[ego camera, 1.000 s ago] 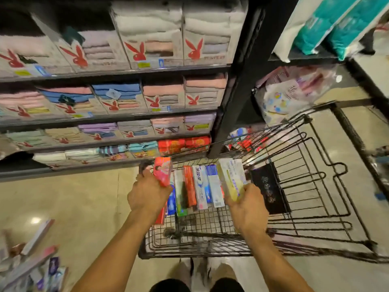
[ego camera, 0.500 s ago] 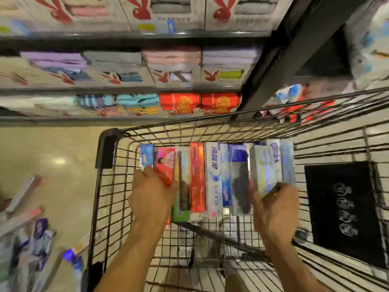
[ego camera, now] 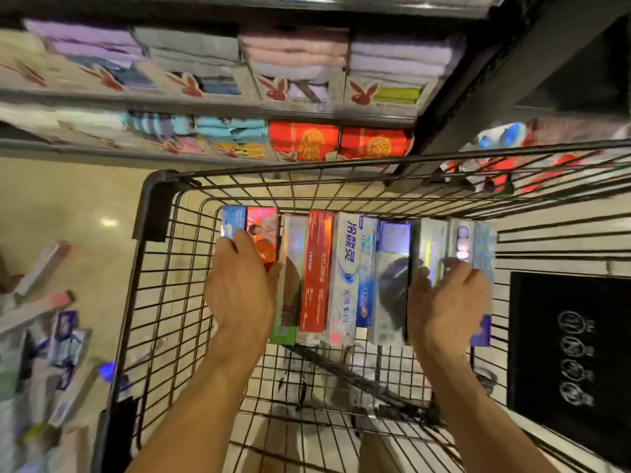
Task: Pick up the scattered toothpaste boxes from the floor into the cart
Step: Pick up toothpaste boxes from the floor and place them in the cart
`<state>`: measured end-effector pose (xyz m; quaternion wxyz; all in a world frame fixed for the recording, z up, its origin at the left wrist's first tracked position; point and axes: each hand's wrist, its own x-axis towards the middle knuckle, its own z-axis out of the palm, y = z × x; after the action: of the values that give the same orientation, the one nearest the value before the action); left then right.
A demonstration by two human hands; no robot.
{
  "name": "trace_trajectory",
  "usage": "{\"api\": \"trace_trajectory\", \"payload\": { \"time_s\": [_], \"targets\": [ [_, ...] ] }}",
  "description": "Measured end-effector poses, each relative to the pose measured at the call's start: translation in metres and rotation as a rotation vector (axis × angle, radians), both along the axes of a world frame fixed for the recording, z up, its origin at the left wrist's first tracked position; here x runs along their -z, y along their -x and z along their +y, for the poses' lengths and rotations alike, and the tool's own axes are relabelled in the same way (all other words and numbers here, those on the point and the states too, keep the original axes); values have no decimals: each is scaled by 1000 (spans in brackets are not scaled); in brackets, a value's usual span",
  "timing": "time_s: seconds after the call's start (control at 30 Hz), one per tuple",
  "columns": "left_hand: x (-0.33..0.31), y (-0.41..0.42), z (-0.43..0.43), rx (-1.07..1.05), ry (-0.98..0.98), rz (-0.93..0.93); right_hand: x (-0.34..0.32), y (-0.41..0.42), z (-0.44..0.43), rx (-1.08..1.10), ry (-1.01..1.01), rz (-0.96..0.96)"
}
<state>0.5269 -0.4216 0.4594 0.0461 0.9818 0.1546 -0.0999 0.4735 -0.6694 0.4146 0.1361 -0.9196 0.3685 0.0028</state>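
Note:
A black wire cart (ego camera: pixel 160 206) stands in front of me. Several toothpaste boxes (ego camera: pixel 341 268) lie side by side in a row on its bottom, against the far wall. My left hand (ego camera: pixel 242 285) is at the left end of the row, with fingers and thumb curled round a pink toothpaste box (ego camera: pixel 263 230) next to a blue one. At the right end, my right hand (ego camera: pixel 447 302) rests with loose fingers on the pale boxes (ego camera: pixel 430 244). More toothpaste boxes (ego camera: pixel 51 336) lie scattered on the floor left of the cart.
Shelves of folded towels (ego camera: pixel 290 63) and red packs (ego camera: pixel 304 141) run along the far side, close behind the cart. A black sheet with white symbols (ego camera: pixel 573 363) lies in the cart's right part. Beige tiled floor (ego camera: pixel 68 199) shows at the left.
My view has dropped closer over the cart. Both hands lowered their boxes into the row on the cart's bottom, and the right hand's fingers have loosened.

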Motion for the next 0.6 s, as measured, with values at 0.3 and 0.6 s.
{"api": "trace_trajectory", "payload": {
  "time_s": [0.3, 0.6],
  "targets": [
    [-133, -11, -30, 150, -134, -20, -136, -26, -17, -418, -14, 38],
    [-343, 23, -41, 283, -171, -82, -362, -38, -22, -743, 112, 15]
  ]
}}
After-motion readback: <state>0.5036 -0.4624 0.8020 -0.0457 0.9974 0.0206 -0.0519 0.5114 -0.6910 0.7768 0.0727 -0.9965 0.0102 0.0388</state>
